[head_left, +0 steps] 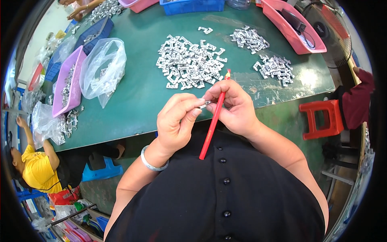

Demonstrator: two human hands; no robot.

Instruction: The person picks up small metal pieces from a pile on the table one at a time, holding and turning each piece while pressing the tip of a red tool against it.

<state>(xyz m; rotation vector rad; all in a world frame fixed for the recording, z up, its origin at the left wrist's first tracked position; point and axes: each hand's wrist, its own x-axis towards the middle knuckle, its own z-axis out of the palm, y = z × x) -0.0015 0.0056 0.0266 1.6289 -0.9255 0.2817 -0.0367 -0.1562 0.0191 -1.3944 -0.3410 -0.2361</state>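
Note:
Close to my body, just over the table's near edge, my left hand [175, 119] pinches a small silvery metal part [204, 105] between thumb and fingertips. My right hand [235, 105] meets it from the other side, its fingertips at the same part. A red pencil-like stick [211, 131] is tucked in the right hand's fingers, slanting down towards me, its tip pointing away. Beyond both hands spreads a large pile of similar metal parts [187, 62]. Two smaller piles, one farther back [250, 39] and one nearer [277, 70], lie to the right.
The green table [137, 117] carries a pink tray [310, 49] at right, a blue bin [193, 7] at the back, and a clear plastic bag [102, 66] beside a lilac basket [60, 107] at left. A red stool [320, 117] stands right; a person in yellow [40, 171] sits left.

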